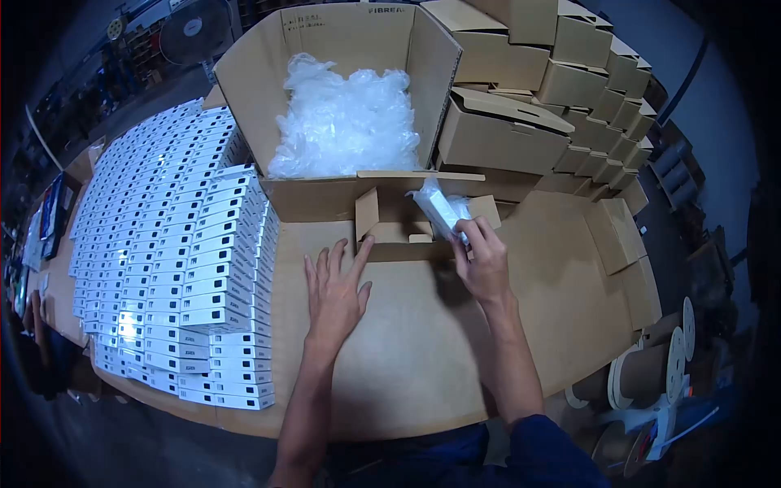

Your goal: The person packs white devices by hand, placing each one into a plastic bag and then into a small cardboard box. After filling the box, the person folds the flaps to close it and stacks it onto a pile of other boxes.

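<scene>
A small open cardboard box (399, 250) lies in front of me on the cardboard-covered table, its side flaps spread. My left hand (335, 291) is open, fingers spread, with a fingertip at the box's front left corner. Over the right end of the box, my right hand (486, 262) pinches the lower end of a white item in a clear plastic bag (439, 209). That item tilts up and to the left. What kind of item it is, the bag does not let me tell.
Behind the small box stands a large carton (342, 32) full of clear plastic-bagged items (350, 122). Many stacked white boxes (163, 244) cover the left side. Folded cardboard boxes (504, 134) pile up at the back right. Cable spools (643, 374) stand beyond the table's right edge.
</scene>
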A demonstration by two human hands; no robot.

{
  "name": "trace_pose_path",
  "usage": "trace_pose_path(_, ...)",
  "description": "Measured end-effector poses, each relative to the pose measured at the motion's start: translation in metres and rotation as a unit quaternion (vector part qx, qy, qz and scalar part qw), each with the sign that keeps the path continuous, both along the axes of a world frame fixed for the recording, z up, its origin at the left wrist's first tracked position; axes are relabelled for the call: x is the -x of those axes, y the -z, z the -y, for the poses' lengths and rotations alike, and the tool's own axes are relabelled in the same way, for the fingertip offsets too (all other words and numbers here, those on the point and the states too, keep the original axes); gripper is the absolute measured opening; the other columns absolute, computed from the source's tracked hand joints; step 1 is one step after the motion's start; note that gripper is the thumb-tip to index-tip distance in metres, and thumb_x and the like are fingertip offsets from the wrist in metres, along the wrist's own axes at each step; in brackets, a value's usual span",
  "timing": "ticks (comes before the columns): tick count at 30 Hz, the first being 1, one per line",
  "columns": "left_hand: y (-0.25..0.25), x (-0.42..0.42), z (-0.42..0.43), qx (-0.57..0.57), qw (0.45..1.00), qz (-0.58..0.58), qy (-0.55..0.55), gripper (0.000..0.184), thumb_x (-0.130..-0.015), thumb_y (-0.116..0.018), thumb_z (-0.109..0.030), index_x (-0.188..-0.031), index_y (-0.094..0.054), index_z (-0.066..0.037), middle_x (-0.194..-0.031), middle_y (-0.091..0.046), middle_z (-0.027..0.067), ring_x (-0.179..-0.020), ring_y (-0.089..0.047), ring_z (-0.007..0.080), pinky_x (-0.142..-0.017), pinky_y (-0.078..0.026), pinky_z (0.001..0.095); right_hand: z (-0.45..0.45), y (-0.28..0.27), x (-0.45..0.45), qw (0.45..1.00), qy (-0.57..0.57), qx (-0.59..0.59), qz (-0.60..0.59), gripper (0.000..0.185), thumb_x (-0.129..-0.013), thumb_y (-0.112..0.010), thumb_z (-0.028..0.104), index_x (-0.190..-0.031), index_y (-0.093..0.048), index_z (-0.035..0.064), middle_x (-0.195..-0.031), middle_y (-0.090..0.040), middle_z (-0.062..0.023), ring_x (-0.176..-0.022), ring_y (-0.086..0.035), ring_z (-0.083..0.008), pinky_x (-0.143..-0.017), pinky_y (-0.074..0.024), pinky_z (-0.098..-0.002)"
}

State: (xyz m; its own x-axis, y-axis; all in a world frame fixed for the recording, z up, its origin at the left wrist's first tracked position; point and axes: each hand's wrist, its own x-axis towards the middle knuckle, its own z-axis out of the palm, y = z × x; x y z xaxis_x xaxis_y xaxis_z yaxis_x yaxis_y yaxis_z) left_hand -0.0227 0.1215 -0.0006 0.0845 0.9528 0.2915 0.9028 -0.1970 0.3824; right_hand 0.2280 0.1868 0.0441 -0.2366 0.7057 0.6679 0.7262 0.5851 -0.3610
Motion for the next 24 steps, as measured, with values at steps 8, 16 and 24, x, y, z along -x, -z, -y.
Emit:
trace_pose_path(8, -0.005, 0.004, -0.002, -0.045, 0.998, -0.043, -0.016, 0.079, -0.086, -0.078, -0.019, -0.157, -0.046, -0.031, -0.141, -0.046, 0.0173, -0.138, -0.040, 0.0380, -0.124, -0.020, 0.0637, -0.018, 0.024, 0.013, 0.994, 0.105, 0.021, 0.026, 0.019, -0.088, -0.073, 0.005, -0.103, -0.062, 0.0003, -0.094, -0.063, -0.0206, -0.086, -0.066, -0.0425, -0.072, -0.0548, -0.0516)
trace_pose_path(16, 0.000, 0.006, -0.001, -0.034, 0.998, -0.048, -0.025, 0.082, -0.084, -0.078, -0.019, -0.157, -0.045, -0.034, -0.147, -0.044, 0.0158, -0.142, -0.038, 0.0382, -0.120, -0.016, 0.0723, -0.017, 0.031, 0.029, 0.982, 0.175, 0.053, 0.036, 0.008, -0.086, -0.073, 0.004, -0.089, -0.069, -0.0029, -0.094, -0.062, -0.0205, -0.087, -0.064, -0.0408, -0.077, -0.0522, -0.0517)
trace_pose_path(24, -0.007, 0.004, 0.014, -0.047, 0.998, -0.008, -0.030, 0.083, -0.087, -0.077, -0.021, -0.160, -0.040, -0.032, -0.149, -0.044, 0.0151, -0.141, -0.039, 0.0375, -0.121, -0.022, 0.0686, 0.030, 0.030, 0.029, 0.956, 0.204, 0.100, 0.184, 0.052, -0.096, -0.066, 0.017, -0.146, -0.057, 0.0072, -0.156, -0.044, -0.0191, -0.115, -0.058, -0.0380, -0.096, -0.0477, -0.0504)
